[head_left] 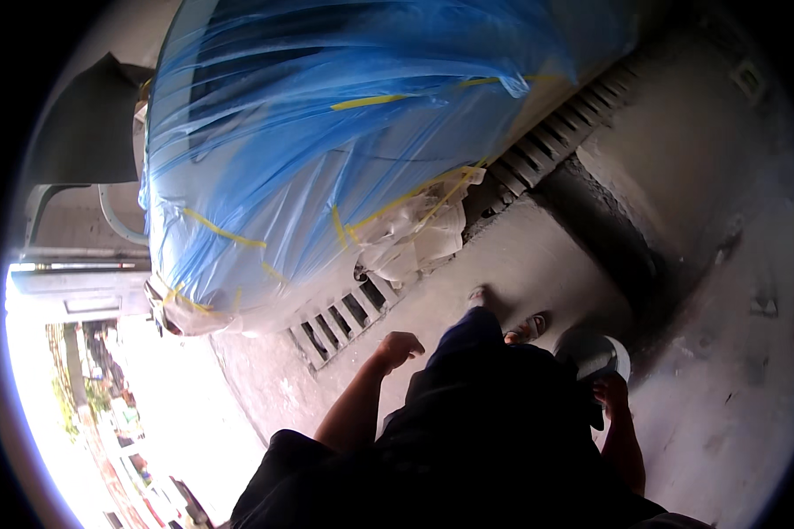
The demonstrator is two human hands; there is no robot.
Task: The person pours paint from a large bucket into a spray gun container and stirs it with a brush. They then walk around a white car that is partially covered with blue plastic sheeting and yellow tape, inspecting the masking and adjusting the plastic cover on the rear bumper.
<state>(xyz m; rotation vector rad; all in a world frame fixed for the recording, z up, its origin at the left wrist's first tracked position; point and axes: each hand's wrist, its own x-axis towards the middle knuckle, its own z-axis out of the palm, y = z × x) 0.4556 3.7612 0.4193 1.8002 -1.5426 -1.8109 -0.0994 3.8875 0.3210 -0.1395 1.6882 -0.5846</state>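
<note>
My left hand (400, 349) hangs to the left of my legs, above the pale floor. Its fingers are loosely bent, and nothing shows in them. Down by my right thigh, my right hand (610, 391) has its fingers curled in shadow; what they hold, if anything, is hidden. Just beyond it is a round grey container (591, 351) with a light rim, partly covered by the hand and my dark clothing; whether they touch I cannot tell. Ahead stands a car-like body wrapped in blue plastic sheeting (326, 150), fixed with yellow tape (225, 231).
A slotted floor grate (348, 315) runs beneath the wrapped body, continuing as a second stretch (551, 141). An open dark trench (604, 234) lies ahead right. Crumpled pale masking sheet (419, 234) hangs at the lower edge. A grey panel (88, 128) stands far left, above a bright opening.
</note>
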